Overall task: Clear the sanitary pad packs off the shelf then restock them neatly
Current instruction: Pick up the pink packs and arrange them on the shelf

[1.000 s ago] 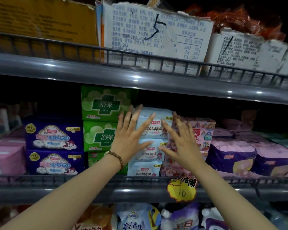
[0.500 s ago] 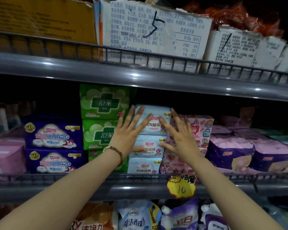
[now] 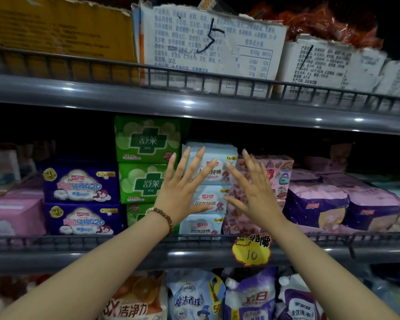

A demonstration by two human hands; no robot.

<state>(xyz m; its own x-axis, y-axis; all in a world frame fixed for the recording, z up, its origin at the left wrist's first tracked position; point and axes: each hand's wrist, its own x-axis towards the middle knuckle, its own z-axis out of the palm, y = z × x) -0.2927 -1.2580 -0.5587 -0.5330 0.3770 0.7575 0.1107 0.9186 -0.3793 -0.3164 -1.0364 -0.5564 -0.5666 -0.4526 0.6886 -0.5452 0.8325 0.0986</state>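
Observation:
A stack of three light blue pad packs point(image 3: 211, 199) stands on the middle shelf point(image 3: 194, 255). My left hand point(image 3: 183, 188), with a bead bracelet at the wrist, lies flat with spread fingers against the stack's left front. My right hand point(image 3: 252, 188) is spread flat over the seam between the blue stack and the pink patterned packs point(image 3: 280, 174). Neither hand grips anything. Green packs point(image 3: 146, 158) are stacked to the left, dark blue packs point(image 3: 79, 195) further left.
Purple-and-pink packs point(image 3: 321, 204) fill the shelf's right side, pink packs point(image 3: 12, 213) the far left. A wire rail point(image 3: 79, 241) guards the shelf front, with a yellow price tag point(image 3: 251, 251). Cardboard boxes point(image 3: 208, 47) sit above; detergent pouches point(image 3: 194, 296) below.
Both hands have stayed spread against the blue and pink packs, shifting only slightly; the fingers now lie a little closer together over the top blue pack.

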